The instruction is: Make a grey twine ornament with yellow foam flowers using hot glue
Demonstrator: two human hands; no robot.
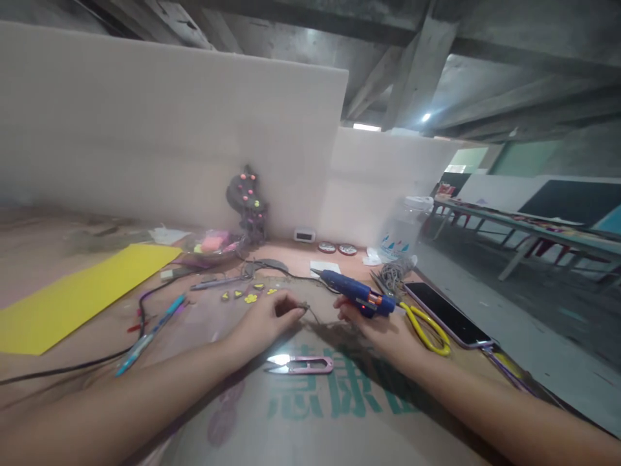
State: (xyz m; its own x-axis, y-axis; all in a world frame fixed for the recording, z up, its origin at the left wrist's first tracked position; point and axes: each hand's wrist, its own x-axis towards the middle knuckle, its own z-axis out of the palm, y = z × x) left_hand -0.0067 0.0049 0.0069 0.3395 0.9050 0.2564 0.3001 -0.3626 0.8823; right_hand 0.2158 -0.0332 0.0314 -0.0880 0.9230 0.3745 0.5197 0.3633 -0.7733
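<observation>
My left hand (pixel 274 315) pinches the end of a thin grey-brown cord (pixel 313 312) between thumb and fingertips; its small details are blurred. A blue hot glue gun (pixel 356 289) is gripped in my right hand (pixel 371 323), its nozzle pointing left, a little above my left fingertips. A red light glows on its body. On the board below lies a pair of pink thread snips (pixel 305 366), blades to the left. Several small yellow flower pieces (pixel 251 298) rest beyond my left hand. Beside my right hand are yellow-handled scissors (pixel 427 329).
Yellow sheet (pixel 92 291), blue pen (pixel 150 334) and a black cable lie at left. A phone (pixel 449 314) and tangled grey cord (pixel 395 273) are at right. Behind stand a dark decorated figure (pixel 247 200), a small display (pixel 305 236) and a plastic jar (pixel 405 226) before white panels.
</observation>
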